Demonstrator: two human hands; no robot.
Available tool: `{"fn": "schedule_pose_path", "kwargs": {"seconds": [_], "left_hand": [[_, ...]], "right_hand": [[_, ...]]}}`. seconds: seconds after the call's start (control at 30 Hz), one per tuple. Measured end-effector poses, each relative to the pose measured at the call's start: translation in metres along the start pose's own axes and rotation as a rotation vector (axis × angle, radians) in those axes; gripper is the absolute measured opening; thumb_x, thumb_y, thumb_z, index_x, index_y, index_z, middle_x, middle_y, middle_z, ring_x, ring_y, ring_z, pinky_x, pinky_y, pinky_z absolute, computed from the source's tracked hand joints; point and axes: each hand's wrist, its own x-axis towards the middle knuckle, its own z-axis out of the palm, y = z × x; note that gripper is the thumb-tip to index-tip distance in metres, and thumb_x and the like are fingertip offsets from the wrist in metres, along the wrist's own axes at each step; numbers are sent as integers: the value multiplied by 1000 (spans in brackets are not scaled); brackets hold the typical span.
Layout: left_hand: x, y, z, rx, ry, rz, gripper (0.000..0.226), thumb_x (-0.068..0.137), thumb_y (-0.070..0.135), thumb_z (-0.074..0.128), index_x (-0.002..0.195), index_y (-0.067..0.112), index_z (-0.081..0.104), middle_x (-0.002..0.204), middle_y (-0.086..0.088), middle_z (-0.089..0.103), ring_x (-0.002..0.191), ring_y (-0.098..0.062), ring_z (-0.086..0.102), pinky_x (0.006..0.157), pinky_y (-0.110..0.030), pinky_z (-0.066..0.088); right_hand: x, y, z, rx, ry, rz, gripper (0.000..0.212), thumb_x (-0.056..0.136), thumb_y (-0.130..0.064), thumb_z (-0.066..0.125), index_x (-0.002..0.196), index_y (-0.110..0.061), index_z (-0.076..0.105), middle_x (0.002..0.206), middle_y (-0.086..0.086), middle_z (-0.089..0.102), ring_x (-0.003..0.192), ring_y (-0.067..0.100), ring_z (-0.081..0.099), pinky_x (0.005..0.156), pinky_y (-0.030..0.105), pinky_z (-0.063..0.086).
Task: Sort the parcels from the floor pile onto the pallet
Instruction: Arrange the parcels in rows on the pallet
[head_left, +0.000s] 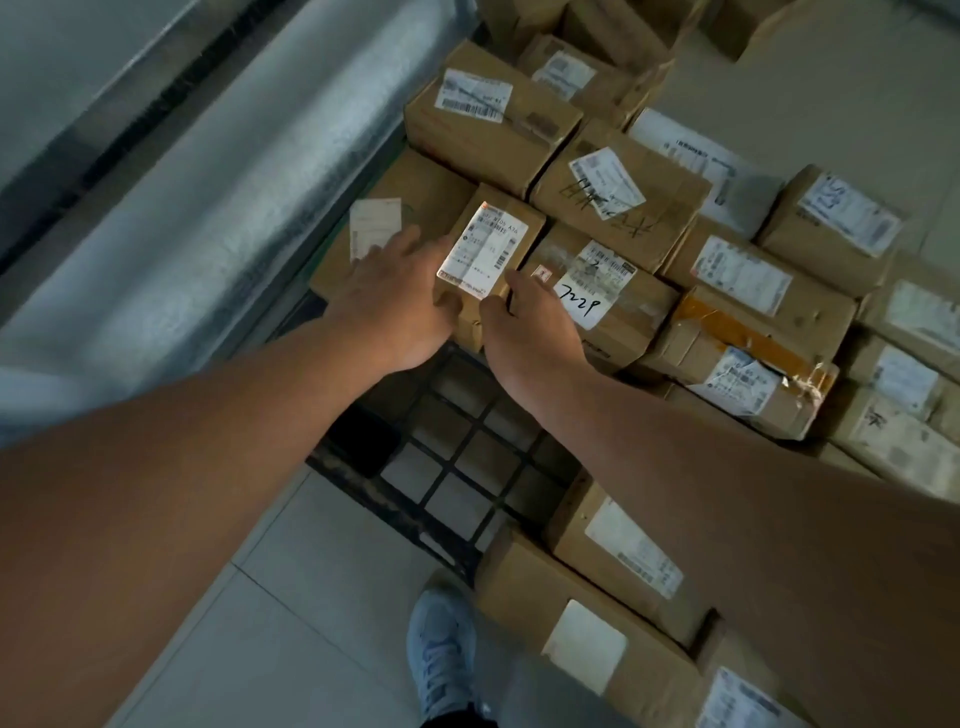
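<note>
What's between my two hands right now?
In the head view, a small labelled box sits between the left hand and right hand, both touching it.

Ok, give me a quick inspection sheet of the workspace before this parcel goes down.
Surface: black grid pallet, near corner bare, tiled floor around it.
Job's things: small parcel, label up, held among cardboard parcels packed on the pallet; one label reads 7229.
Clutter: more boxes at the near right; whether on pallet or floor cannot be told.
Hands: left hand against the parcel's left side, fingers extended; right hand grips its near right corner.
Cables: nothing seen.
Surroundings: grey metal surface to the left; a pale shoe on the floor.
</note>
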Motion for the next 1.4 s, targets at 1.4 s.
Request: {"fn": "schedule_pose_path", "kwargs": {"seconds": [1.4], "left_hand": [[-657, 612, -414, 284, 231, 623, 63, 104, 61, 31, 160, 32, 30, 167, 9, 27, 146, -17, 38, 116, -40, 34]], "right_hand": [[-823, -53, -588, -612, 432, -275, 64, 104, -64, 37, 160, -33, 33, 170, -2, 29, 151, 23, 35, 117, 42, 35]]}}
